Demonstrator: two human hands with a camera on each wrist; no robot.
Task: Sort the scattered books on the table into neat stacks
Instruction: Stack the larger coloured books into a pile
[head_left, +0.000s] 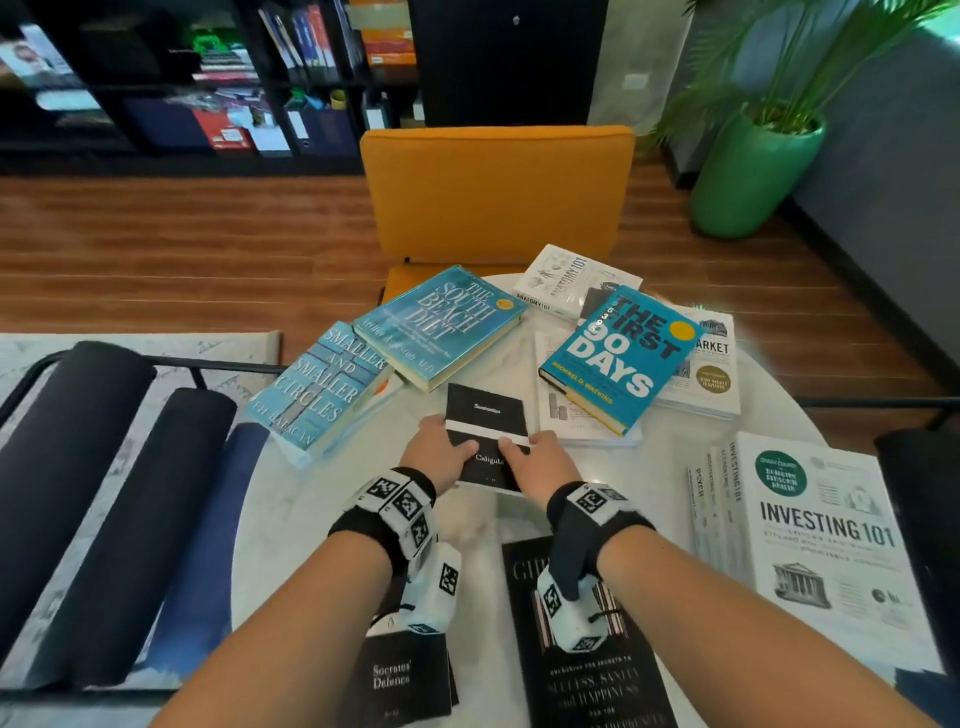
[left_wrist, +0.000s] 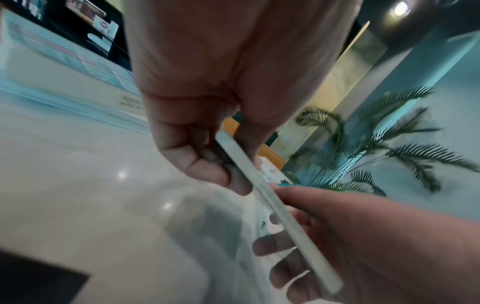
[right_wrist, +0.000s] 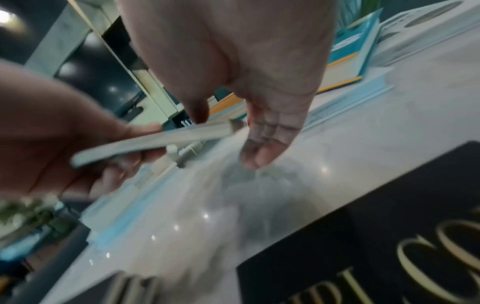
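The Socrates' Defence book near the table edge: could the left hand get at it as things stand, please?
Probably not right away: the left hand grips the Caligula book together with the right hand. Socrates' Defence lies uncovered.

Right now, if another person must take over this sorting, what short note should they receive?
Both hands hold the thin black Caligula book lifted above the table: left hand on its left edge, right hand on its right.
Done: a white stack topped by Investing 101 at right.
Left: blue books, The First 90 Days, Anatomy 101 lie scattered at the far side; Socrates' Defence and a larger black book lie near.
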